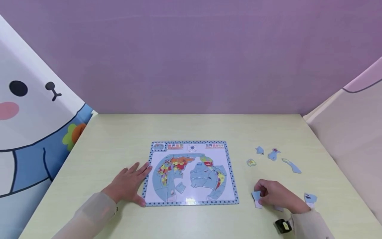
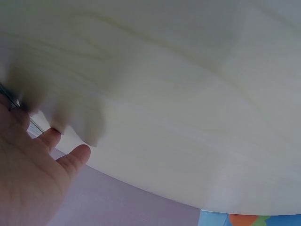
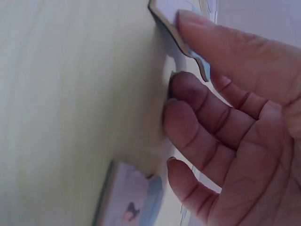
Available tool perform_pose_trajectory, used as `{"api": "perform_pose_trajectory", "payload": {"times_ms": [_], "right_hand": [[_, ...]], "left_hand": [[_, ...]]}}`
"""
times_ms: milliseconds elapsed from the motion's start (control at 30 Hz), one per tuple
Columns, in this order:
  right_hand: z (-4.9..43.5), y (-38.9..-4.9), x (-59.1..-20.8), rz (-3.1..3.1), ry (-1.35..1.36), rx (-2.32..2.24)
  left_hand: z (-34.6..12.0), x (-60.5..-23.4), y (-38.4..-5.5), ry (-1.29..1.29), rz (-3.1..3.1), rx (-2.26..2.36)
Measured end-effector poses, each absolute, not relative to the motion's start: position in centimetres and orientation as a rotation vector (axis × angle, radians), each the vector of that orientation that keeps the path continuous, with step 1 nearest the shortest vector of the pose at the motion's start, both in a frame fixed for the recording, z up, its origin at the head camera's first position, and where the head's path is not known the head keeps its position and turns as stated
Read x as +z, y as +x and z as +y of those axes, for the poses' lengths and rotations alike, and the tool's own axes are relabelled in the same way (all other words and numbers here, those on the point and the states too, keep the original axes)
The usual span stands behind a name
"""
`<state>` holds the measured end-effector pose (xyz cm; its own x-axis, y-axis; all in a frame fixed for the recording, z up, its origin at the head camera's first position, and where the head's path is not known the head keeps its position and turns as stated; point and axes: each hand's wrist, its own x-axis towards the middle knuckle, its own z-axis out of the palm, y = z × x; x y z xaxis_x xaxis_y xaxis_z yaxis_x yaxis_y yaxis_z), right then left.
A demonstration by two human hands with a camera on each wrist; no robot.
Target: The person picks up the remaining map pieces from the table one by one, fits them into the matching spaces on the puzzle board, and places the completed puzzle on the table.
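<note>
A world map puzzle board with a dotted blue border lies on the table, its round map partly filled with pieces. My left hand rests at the board's left edge, fingers spread and thumb near the lower left corner. The left wrist view shows part of that hand beside the board's edge. To the right of the board, my right hand pinches a blue and pale pink puzzle piece. In the right wrist view, the thumb presses on this piece, and the other fingers are bent.
A loose blue piece lies tilted on the board's white gap. Several pieces, among them a long curved one and a small green-edged one, lie to the right. Another piece is by the right wrist. A purple panel stands behind the table.
</note>
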<state>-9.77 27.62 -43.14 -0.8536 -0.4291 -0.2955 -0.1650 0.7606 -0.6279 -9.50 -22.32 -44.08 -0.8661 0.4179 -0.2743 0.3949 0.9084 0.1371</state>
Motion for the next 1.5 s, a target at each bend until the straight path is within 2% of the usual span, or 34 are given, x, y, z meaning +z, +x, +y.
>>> {"api": "perform_pose_trajectory", "payload": {"times_ms": [1033, 1500], "right_hand": [[26.5, -9.3, -44.1, 2.448, -0.479, -1.266], [24.2, -9.5, -43.2, 2.406, -0.621, -1.301]], "left_hand": [[-22.1, -44.3, -9.6, 0.55, 2.741, 0.111], [-21.8, -43.9, -9.3, 0.54, 2.756, 0.108]]}}
